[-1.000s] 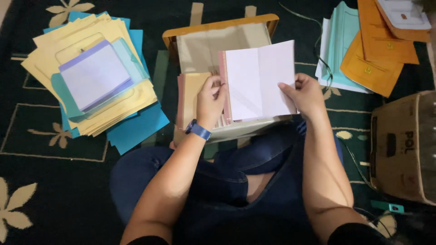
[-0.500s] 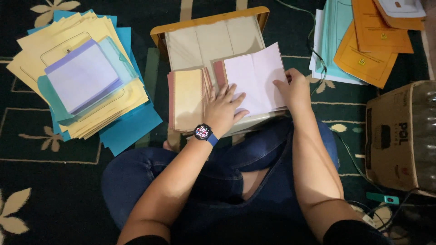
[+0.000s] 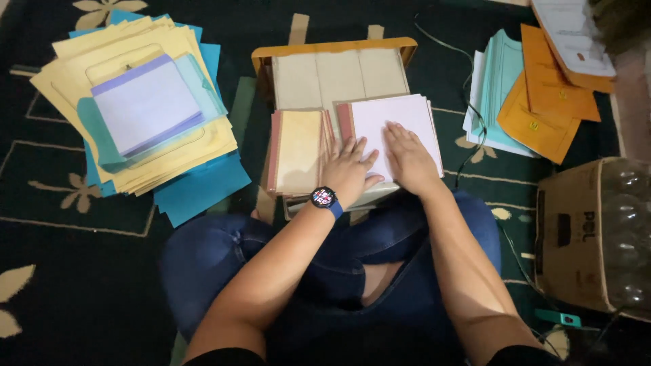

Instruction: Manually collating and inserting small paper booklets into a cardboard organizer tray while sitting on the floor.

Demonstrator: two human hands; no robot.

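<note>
A small wooden folding table (image 3: 332, 47) stands over my lap. On it lie two stacks of folded paper: a yellowish one with reddish edges (image 3: 298, 150) on the left and a white-topped one (image 3: 397, 118) on the right. My left hand (image 3: 349, 173), with a wristwatch (image 3: 324, 198), lies flat between the two stacks, fingers spread. My right hand (image 3: 407, 157) presses flat on the white sheet. Neither hand grips anything.
A big heap of yellow, teal and lilac envelopes (image 3: 142, 115) lies on the dark carpet at the left. Teal and orange envelopes (image 3: 536, 102) lie at the right. A cardboard box of bottles (image 3: 590, 230) stands at the right. A cable (image 3: 471, 135) runs past the table.
One second ago both hands held the white folded sheet up. They have laid it down on the right stack and now press it flat.
</note>
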